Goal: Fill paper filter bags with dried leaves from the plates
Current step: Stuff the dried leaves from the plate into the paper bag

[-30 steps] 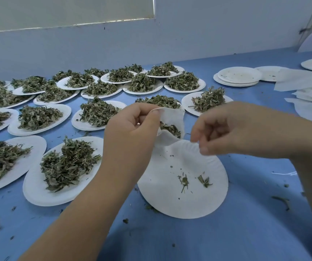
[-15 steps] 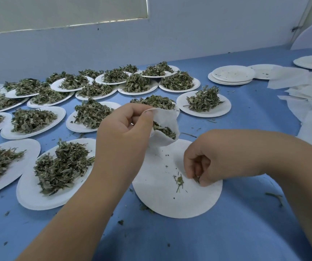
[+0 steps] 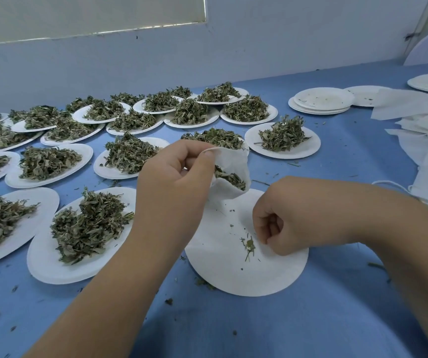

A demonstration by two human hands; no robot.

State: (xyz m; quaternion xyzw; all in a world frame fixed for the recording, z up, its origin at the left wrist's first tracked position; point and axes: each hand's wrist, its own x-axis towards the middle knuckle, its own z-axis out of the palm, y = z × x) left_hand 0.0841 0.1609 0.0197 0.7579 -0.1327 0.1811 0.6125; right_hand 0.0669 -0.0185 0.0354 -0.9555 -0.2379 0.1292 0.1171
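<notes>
Left hand point(image 3: 176, 182) pinches the limp, featherlight filter bag point(image 3: 233, 161) at its rim; right hand point(image 3: 280, 223), at 4 o'clock, fingers bunched, apparently pinching brittle dried leaves point(image 3: 249, 248).

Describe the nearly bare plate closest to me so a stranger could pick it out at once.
On the blue table, find the front row of white plates nearest the camera. The plate is the rightmost one, under the right hand and below the paper bag the left hand pinches. Its neighbours carry heaps of dried leaves; it holds only a few scraps.

Left hand point(image 3: 179, 177) aloft, right hand point(image 3: 282, 223) curled.
</notes>
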